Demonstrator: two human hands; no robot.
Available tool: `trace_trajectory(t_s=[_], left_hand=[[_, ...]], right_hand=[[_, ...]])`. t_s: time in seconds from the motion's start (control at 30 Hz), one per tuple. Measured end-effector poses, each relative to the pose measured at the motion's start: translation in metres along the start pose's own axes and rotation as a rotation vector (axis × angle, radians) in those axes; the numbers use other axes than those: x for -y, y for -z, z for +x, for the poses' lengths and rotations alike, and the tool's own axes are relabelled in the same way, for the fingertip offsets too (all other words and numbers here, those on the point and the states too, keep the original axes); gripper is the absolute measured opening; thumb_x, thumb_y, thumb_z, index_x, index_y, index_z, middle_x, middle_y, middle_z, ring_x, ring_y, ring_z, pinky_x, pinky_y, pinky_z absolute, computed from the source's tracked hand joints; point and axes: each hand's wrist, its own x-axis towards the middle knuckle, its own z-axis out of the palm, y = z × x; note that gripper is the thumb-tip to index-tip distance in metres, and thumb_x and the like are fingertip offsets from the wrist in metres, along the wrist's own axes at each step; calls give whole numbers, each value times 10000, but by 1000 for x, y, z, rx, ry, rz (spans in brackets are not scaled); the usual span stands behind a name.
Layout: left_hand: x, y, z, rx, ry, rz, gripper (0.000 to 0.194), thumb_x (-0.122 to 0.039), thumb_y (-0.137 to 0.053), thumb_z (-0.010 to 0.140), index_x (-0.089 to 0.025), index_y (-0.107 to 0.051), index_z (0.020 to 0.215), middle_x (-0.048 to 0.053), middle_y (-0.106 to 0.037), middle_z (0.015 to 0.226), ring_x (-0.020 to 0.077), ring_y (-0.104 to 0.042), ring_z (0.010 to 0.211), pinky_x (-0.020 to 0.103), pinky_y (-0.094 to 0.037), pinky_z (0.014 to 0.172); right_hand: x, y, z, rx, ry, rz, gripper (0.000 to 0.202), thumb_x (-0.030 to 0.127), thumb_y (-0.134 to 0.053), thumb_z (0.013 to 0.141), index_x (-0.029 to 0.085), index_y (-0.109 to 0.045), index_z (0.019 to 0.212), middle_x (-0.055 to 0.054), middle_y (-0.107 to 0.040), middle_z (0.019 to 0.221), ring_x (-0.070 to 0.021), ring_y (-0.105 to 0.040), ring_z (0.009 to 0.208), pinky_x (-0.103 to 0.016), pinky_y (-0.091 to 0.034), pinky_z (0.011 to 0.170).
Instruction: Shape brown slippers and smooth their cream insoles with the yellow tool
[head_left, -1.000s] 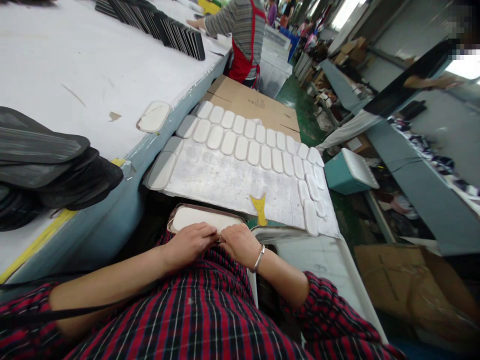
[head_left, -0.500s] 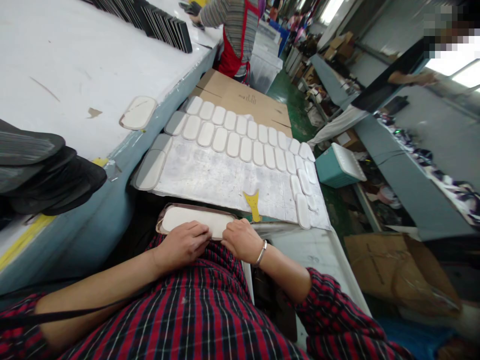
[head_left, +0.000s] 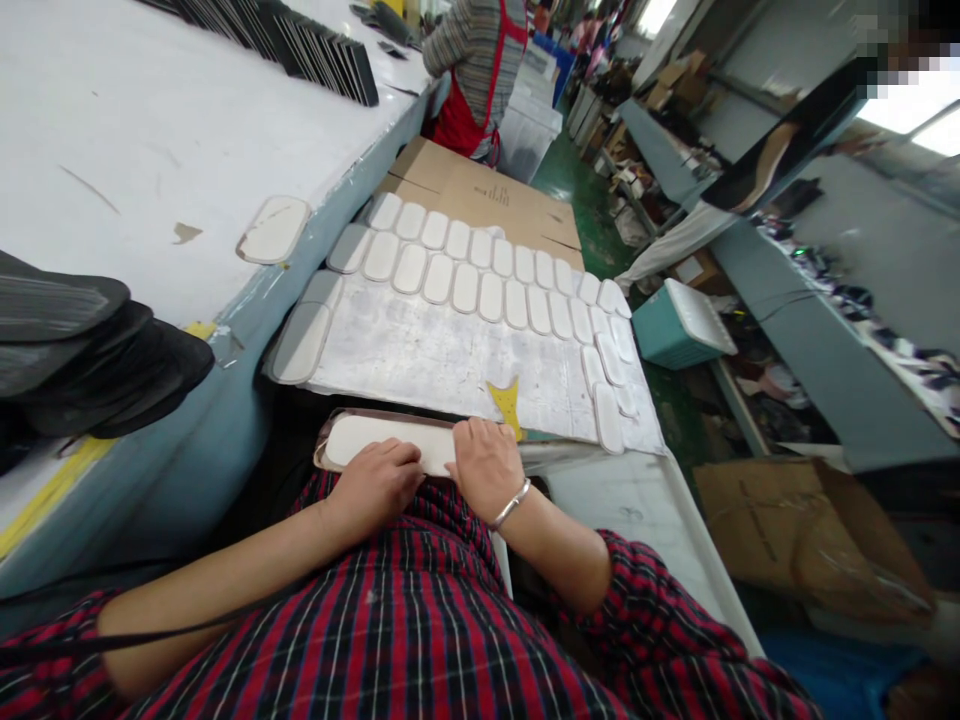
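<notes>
Close to my body lies a long white rounded panel with a brown rim. My left hand grips its near edge around the middle, fingers bent together over it. Over the panel's right end, my right hand is closed, its fingers wrapped across and hiding that end. Just beyond the right hand lies a yellow forked piece on the edge of the pale board. Rows of similar white rounded panels cover the far part of that board.
On the left, a white table carries one white rounded panel and a stack of dark pieces. Cardboard lies beyond the board. A person in a red apron stands farther off. At right are a teal bin and a carton.
My right hand has shifted left and slightly up, from the panel's corner to over its right end. My left hand stays nearly in place. The co-worker's arm at the far right has lowered.
</notes>
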Motion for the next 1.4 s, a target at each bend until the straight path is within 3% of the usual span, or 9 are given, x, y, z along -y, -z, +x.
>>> trace_trajectory(t_s=[0.07, 0.23, 0.43, 0.53, 0.67, 0.77, 0.9, 1.07, 1.4], left_hand=[[-1, 3, -1, 8, 7, 1, 192, -210, -489, 865, -168, -633, 746, 47, -590, 829, 176, -508, 774, 318, -399, 690], [-2, 6, 2, 19, -19, 0, 165, -211, -491, 864, -171, -638, 799, 49, -593, 861, 184, -521, 812, 333, -403, 723], [4, 12, 2, 55, -11, -20, 126, -187, -494, 841, -168, -617, 819, 61, -594, 857, 200, -539, 812, 341, -434, 731], [18, 24, -2, 153, -55, -210, 277, -204, -583, 787, -182, -578, 1063, 80, -601, 1042, 214, -558, 972, 344, -449, 849], [39, 39, -9, 248, -17, -608, 784, -244, -619, 769, -273, -163, 1406, 116, -453, 1327, 184, -579, 1042, 326, -474, 870], [51, 42, -14, 102, 19, -623, 586, -267, -559, 814, -268, -313, 1346, 115, -470, 1291, 166, -600, 979, 302, -501, 796], [70, 43, -26, 48, -127, -228, 335, -388, -643, 758, -208, -604, 1038, 79, -581, 1079, 215, -529, 1019, 361, -422, 884], [81, 38, -39, 68, -194, -33, 204, -367, -574, 823, -219, -632, 951, 51, -628, 1006, 194, -525, 967, 346, -358, 861], [58, 30, -41, -93, 19, -105, 125, -244, -523, 835, -226, -646, 850, 28, -624, 930, 182, -519, 936, 359, -344, 868]], right_hand=[[-6, -5, -17, -17, -140, 126, 291, 436, -569, 810, 146, -571, 838, -79, -599, 824, -208, -536, 799, -321, -368, 698], [-10, -66, -47, 413, -266, 874, 470, 562, -496, 808, 154, -552, 582, 9, -530, 521, -84, -465, 465, -208, -313, 461], [11, -105, -30, 371, -576, 1507, 516, 618, -489, 775, 116, -600, 731, 33, -518, 430, -67, -434, 300, -178, -269, 307], [16, -103, -27, 340, -666, 1589, 479, 580, -526, 774, 106, -578, 724, 17, -556, 454, -67, -473, 304, -158, -273, 286], [19, -102, -28, 336, -733, 1634, 442, 535, -534, 791, 99, -564, 727, 3, -572, 464, -79, -506, 314, -150, -277, 271], [19, -105, -28, 329, -752, 1661, 433, 525, -539, 790, 97, -557, 731, -3, -581, 475, -91, -520, 319, -154, -280, 264], [19, -109, -29, 316, -729, 1691, 442, 530, -552, 776, 89, -564, 745, -22, -601, 498, -94, -527, 327, -154, -276, 268], [20, -111, -30, 345, -738, 1696, 487, 582, -558, 739, 95, -576, 729, -28, -603, 493, -95, -529, 333, -156, -284, 274], [33, -109, -21, 345, -786, 1679, 478, 560, -685, 599, 95, -584, 642, -41, -597, 476, -113, -542, 352, -174, -357, 299]])
